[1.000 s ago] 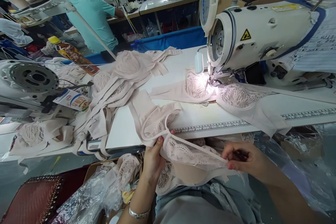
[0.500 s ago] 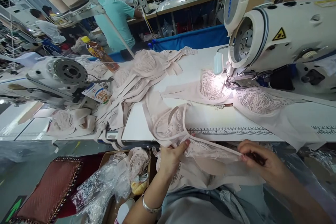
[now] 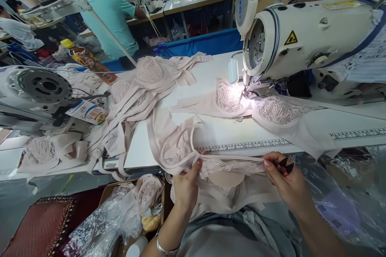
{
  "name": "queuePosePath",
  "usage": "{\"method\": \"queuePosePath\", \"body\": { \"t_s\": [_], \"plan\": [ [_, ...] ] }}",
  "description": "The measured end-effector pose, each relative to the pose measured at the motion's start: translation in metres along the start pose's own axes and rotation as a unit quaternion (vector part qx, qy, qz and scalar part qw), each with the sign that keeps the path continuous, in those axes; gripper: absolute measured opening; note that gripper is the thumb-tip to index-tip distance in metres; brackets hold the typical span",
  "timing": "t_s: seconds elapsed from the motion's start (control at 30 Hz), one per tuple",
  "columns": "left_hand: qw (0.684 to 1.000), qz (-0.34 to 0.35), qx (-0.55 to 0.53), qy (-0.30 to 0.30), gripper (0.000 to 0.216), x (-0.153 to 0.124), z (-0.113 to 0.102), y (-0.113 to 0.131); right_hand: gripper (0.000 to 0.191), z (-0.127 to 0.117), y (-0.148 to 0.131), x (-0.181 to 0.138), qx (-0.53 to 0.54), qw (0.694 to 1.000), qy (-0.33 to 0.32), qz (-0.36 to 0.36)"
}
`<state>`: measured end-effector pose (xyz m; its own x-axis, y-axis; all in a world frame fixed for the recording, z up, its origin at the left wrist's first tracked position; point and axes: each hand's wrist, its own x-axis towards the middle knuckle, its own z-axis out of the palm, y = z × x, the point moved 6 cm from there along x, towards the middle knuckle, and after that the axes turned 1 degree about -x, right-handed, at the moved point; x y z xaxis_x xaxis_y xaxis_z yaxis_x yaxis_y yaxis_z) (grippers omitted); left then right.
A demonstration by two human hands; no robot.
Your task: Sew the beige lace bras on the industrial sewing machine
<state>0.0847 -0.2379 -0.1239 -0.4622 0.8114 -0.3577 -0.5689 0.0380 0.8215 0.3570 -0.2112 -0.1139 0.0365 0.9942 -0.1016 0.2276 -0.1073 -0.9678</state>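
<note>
**Pale bra [image 3: 223, 165] held taut btwn both hands at worktop [image 3: 199, 84] edge**

Clock dirs taken from mid-view. Bra sits approx 5 o'clk: one cup lies on the worktop, the other hangs over the near edge toward the person's lap, w/ a smooth beige pad showing below its lace.

L hand [image 3: 186, 184], at 6, has its grip closed on the bra where the cups meet, thumb on top. R hand [image 3: 285, 178], at 4, pinches the far end of the cup's upper edge, so that edge runs nearly straight btwn the two. Same R grip also carries a small red-and-black tool [image 3: 288, 167]; full shape hidden by the fingers.

At 2, a white sewing machine [image 3: 304, 36], lamp lit at the needle. Second bra [image 3: 276, 109] lies under it at approx 3, one cup each side of the needle, R end drooping over the worktop edge. Printed ruler [image 3: 250, 144] runs along the near edge, 4 round to 3.

At 10, a pile of bras [image 3: 147, 74], w/ yellow-capped bottle [image 3: 90, 62] just beyond. At 9, another machine [image 3: 36, 96] + printed card [image 3: 87, 111]. Below worktop: open box [image 3: 163, 209] w/ clear plastic + lace pcs at 7, red cushion [image 3: 39, 225] at 8. Btwn 10 and 11, a person in teal top [image 3: 108, 24], back turned.
</note>
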Motion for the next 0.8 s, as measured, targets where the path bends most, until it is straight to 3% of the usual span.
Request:
{"method": "queuePosePath", "body": {
  "t_s": [0.3, 0.53, 0.8],
  "plan": [
    [0.999, 0.012, 0.004, 0.032, 0.052, 0.002, -0.003, 0.005, 0.032, -0.003, -0.015, -0.006, -0.018, 1.000, 0.008, 0.020],
    [0.999, 0.023, 0.029, 0.027, 0.045, 0.004, -0.005, 0.004, 0.036, -0.004, -0.011, -0.003, -0.036, 0.999, -0.003, 0.007],
    [0.999, -0.031, -0.001, -0.009, 0.048, 0.001, 0.003, 0.003, 0.039, -0.006, -0.006, 0.001, -0.017, 0.999, -0.019, 0.029]
  ]
}}
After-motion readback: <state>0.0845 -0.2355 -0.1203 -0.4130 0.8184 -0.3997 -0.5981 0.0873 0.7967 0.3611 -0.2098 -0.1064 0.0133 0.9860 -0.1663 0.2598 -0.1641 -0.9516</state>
